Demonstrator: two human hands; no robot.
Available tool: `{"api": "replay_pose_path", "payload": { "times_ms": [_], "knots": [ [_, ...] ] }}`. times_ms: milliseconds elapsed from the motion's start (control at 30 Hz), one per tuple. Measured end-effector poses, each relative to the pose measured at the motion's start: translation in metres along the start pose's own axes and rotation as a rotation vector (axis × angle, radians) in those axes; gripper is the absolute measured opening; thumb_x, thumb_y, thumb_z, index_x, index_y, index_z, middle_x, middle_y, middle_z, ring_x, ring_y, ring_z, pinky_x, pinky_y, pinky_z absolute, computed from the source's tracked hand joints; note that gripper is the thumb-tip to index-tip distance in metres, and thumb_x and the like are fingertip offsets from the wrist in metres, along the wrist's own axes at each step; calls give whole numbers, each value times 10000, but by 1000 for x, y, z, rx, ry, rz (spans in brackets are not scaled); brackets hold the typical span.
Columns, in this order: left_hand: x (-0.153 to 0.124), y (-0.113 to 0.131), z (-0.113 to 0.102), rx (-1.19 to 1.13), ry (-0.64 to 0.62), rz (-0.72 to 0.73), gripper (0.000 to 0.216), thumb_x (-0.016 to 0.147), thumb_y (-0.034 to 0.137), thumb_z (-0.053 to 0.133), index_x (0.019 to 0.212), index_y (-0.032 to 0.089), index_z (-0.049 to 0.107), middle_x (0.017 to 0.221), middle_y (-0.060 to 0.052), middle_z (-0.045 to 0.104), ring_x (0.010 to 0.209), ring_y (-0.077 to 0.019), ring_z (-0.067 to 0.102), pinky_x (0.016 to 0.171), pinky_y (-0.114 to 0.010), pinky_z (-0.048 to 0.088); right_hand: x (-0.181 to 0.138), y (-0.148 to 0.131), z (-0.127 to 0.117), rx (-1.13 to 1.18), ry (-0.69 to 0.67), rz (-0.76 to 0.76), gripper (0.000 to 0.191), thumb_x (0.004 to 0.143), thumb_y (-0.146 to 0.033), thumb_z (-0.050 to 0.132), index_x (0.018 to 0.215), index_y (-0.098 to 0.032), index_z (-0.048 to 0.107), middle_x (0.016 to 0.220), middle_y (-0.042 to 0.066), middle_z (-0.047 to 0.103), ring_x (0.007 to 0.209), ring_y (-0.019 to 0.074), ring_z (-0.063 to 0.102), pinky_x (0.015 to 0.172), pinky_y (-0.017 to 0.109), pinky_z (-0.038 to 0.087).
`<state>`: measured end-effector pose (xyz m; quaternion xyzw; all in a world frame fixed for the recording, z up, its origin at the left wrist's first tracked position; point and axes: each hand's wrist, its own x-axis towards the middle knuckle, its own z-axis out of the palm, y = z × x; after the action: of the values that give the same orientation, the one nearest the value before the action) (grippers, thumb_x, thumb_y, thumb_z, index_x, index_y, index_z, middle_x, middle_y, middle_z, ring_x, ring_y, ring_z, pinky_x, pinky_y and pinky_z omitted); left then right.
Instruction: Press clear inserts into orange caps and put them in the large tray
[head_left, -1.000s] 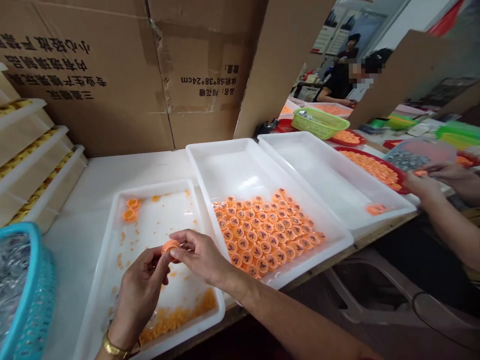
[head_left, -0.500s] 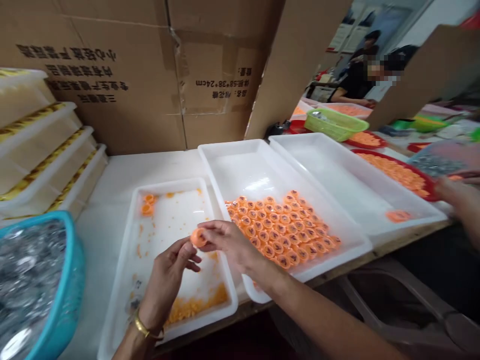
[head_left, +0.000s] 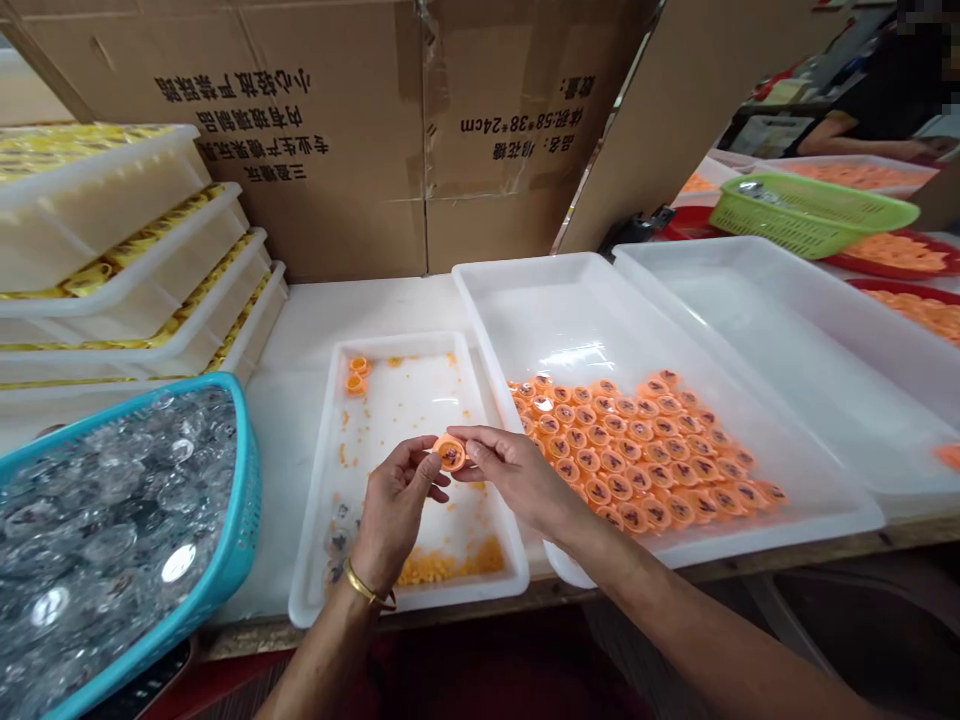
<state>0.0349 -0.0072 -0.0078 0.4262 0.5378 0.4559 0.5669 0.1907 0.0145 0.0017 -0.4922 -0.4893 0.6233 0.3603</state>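
Note:
Between the fingertips of both hands is a small round orange plastic case (head_left: 451, 454), its face with a dark printed mark turned up toward me. My left hand (head_left: 394, 505), with a gold bracelet at the wrist, pinches its left edge. On the opposite edge, the thumb and fingers of my right hand (head_left: 517, 480) are closed. Both hands are above a shallow white tray (head_left: 412, 395) holding orange crumbs, two orange rings (head_left: 355, 384) and a few clear pieces. Beside it, a larger white tray (head_left: 536, 310) carries rows of similar orange cases (head_left: 615, 460).
At the left, a blue basket (head_left: 244, 470) is full of clear plastic pieces. Stacked white trays (head_left: 127, 225) with yellow items stand behind it. Cardboard (head_left: 360, 230) walls the back. Further right are another white tray (head_left: 757, 330), a green basket (head_left: 810, 215) and a person's arm (head_left: 847, 135).
The view has swung left, so the trays sit further right and more of the blue basket shows. The orange case, still held by both hands, now shows its printed face.

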Motion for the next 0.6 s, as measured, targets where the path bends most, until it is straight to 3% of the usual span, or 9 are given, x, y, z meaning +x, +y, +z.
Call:
{"api": "replay_pose_path", "payload": {
  "times_ms": [133,333,467,533,600],
  "knots": [
    [-1,-1,-3,-36,23,-13,323,815,403,626,987,130,647,755,-27,644,675,-126,606,599,-252,532,-1,1,5,-92,-34,-29,355,898,-343,508,1206,-196,607,1145,92,674,874,213,714,852,424,565],
    [-3,-4,-7,38,22,7,349,855,423,576,1056,140,612,767,-29,626,702,-140,611,615,-276,539,-1,6,9,-99,-69,-101,395,839,-353,609,1199,-190,611,1049,85,699,956,225,679,893,440,545],
    [-6,-3,-13,427,76,317,381,839,362,627,1192,227,583,988,-54,597,840,-160,605,707,-319,544,4,8,13,105,-165,-115,326,834,-350,626,1117,-190,650,1067,65,692,952,190,672,886,384,552],
    [-6,-1,-17,631,94,482,348,824,309,656,1163,247,614,1039,-60,557,861,-163,578,726,-333,533,6,8,14,152,-185,-92,311,833,-347,636,1097,-186,660,1044,59,695,924,178,674,872,371,557],
    [-6,3,-21,756,95,556,296,827,272,656,1119,231,634,1024,-62,538,843,-163,561,722,-342,524,7,8,15,167,-178,-61,312,822,-355,654,1077,-176,668,1024,62,696,902,176,674,854,372,565]
  ]
}}
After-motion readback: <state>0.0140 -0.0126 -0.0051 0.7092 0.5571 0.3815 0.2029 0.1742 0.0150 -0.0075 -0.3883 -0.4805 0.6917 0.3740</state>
